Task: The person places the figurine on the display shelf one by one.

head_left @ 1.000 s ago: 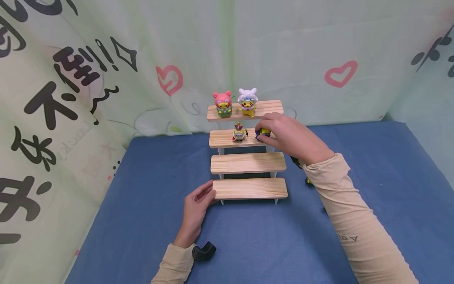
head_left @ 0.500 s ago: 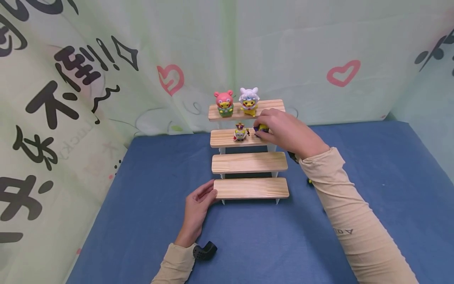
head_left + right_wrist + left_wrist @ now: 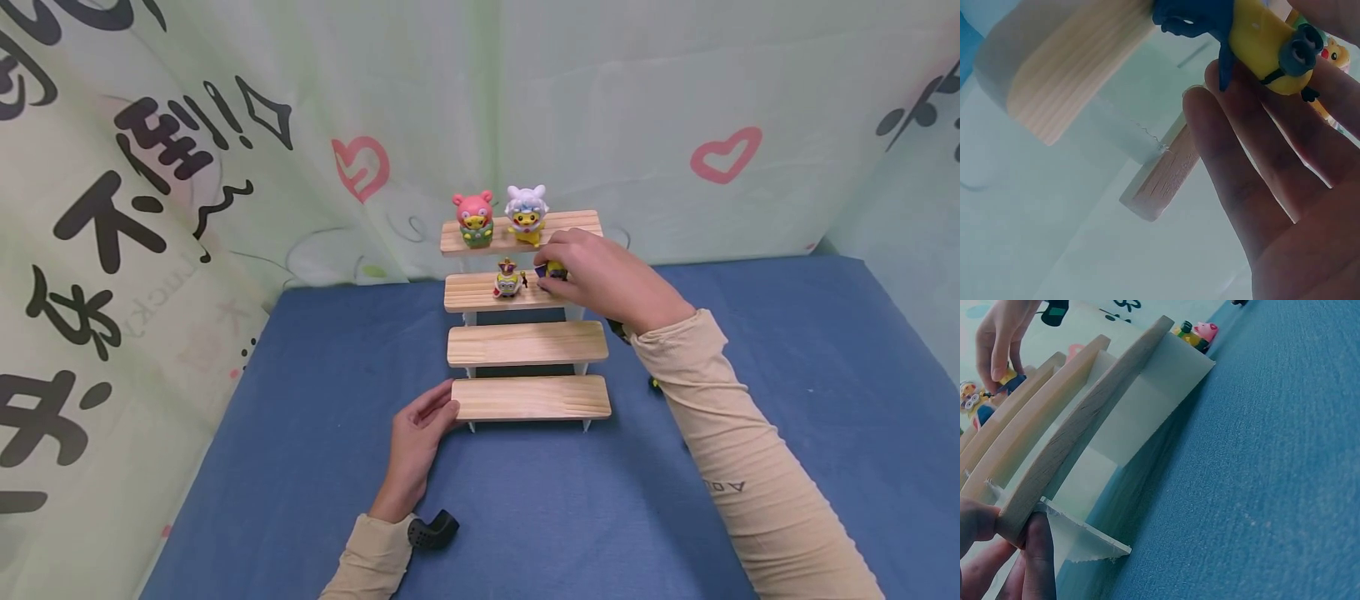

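"What does the left hand [image 3: 412, 446], the nearer one, touch?"

"It pinches the end of the bottom board [image 3: 531, 398] between thumb and fingers, at about half past seven from the middle of the wooden rack [image 3: 527, 343]."

"And the right hand [image 3: 618, 279]?"

"Thumb and fingers pinch a yellow-and-blue figure [image 3: 1260, 40] at one o'clock, by the second board from the top [image 3: 476, 297]. Whether its base meets the wood, one cannot tell."

"What is beside it?"

"A crowned figure [image 3: 507, 283] stands on that board, at nine o'clock from the pinched one."

"Farther back?"

"A pink-hooded figure [image 3: 475, 220] at eleven o'clock and a white-hooded figure [image 3: 527, 217] at twelve, on the top board [image 3: 573, 222]."
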Available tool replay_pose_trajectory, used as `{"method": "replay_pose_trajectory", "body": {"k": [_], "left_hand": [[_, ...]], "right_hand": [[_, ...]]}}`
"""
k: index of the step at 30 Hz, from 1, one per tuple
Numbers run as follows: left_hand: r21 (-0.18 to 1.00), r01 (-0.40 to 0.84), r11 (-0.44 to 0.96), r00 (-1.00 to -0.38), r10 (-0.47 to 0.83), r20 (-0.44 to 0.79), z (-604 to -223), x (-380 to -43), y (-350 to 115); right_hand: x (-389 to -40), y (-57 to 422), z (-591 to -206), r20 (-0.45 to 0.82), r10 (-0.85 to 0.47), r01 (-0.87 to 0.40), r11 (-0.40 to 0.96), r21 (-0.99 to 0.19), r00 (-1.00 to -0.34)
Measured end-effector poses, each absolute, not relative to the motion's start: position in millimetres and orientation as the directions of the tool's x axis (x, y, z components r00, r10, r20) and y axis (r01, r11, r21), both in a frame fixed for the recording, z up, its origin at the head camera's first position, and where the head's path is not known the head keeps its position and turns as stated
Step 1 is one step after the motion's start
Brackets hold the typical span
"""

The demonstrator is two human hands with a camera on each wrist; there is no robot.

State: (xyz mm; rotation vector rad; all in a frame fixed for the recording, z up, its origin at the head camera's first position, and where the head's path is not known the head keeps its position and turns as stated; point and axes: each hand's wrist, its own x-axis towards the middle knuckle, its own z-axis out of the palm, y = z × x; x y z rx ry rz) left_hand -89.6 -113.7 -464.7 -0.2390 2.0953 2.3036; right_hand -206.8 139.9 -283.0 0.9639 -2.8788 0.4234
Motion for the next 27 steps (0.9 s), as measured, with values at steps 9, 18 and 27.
{"method": "replay_pose_trajectory", "body": {"k": [9,18,27], "left_hand": [[0.988,-0.12,-0.102,-0.988,-0.088,-0.129,-464.6,-89.2,-113.3],[0.986,-0.124,-0.109,-0.987,-0.092,-0.134,-465.1,-89.2,-113.5],[0.988,-0.125,-0.089,-0.987,-0.095,-0.133,-464.2,-88.8,-114.0]], "right_hand": [[-204.9,140.8,-281.0,0.155,-0.561,-0.582,0.782,-0.221,-0.813],[-200.1,144.0,-277.7,0.206,-0.584,-0.618,0.757,-0.211,-0.786],[-191.7,153.7,-279.3,0.301,-0.598,-0.661,0.724,-0.195,-0.743]]}}
